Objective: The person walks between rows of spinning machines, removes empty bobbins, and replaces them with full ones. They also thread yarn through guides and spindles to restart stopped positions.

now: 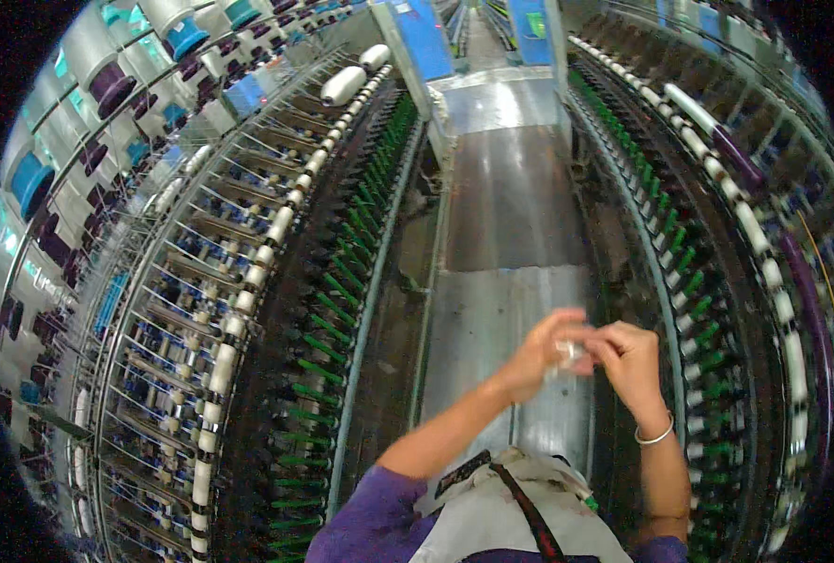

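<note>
My left hand (541, 357) is raised over the aisle, its fingers curled around a small white thing (568, 353). That thing looks like a bit of fibre or a wad, too blurred to name surely. Close against it, my right hand (631, 361) has thumb and fingers pinched together, with the fingertips meeting those of the left. Whatever sits in that pinch is hidden. A pale bangle (655, 431) circles the right wrist. Below both hands is the light apron (501, 521) on my body, with a dark strap across it.
Spinning frames line both sides, with rows of green bobbins (340, 291) at left and green bobbins (684, 258) at right. White rollers (222, 369) run above them. Large spools (107, 70) hang at upper left. A metal-plated aisle floor (515, 216) leads toward blue panels (420, 42).
</note>
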